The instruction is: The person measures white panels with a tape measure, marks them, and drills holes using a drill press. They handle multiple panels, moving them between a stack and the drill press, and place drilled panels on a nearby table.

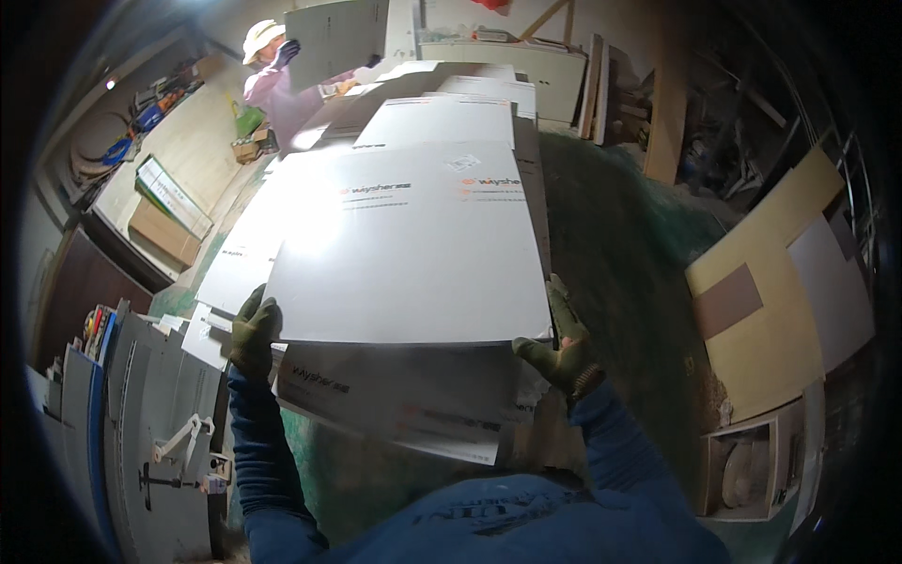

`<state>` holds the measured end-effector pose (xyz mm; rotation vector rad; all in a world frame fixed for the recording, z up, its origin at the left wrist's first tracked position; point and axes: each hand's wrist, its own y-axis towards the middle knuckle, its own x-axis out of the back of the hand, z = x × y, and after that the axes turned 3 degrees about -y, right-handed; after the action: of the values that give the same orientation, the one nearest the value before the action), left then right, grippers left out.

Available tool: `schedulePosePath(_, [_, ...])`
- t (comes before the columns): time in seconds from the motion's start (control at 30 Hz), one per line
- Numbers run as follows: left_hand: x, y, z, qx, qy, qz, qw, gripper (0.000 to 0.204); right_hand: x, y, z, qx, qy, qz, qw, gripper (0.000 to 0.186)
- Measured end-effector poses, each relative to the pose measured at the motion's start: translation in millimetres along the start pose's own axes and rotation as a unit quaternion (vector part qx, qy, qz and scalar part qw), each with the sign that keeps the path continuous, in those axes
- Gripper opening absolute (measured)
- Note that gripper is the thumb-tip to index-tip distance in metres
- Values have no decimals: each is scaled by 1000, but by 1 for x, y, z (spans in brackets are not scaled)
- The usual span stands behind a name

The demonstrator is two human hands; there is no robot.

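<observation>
A large flat white panel (413, 273) with small printed marks lies in front of me, its near edge lifted over the pile beneath. My left hand (252, 334), in a dark green glove, grips its near left corner. At the near right corner my right hand (564, 348), gloved alike, holds the edge with the thumb on top and the fingers along the side. Under the near edge, more white panels (395, 385) show in shadow. Further panels (442, 120) lie overlapping in a long stack toward the back.
Across the stack a co-worker (282, 85) in a pale hat and pink top holds up a grey panel (336, 42). Boards (155, 404) stand upright at the left. At the right are a yellowish board (752, 301) and an open wooden box (752, 465). The floor (620, 216) is green.
</observation>
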<state>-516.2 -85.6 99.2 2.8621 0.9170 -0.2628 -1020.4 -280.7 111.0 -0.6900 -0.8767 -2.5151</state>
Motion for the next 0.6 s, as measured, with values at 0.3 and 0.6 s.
schedulePosePath(0.3, [-10,-5,15,-170,226,-50,958,48,0,1,-11,26,11,-6,1000,105])
schedulePosePath(0.6, [-25,-5,-4,-101,79,-54,990,62,8,3,1,7,-92,21,996,110])
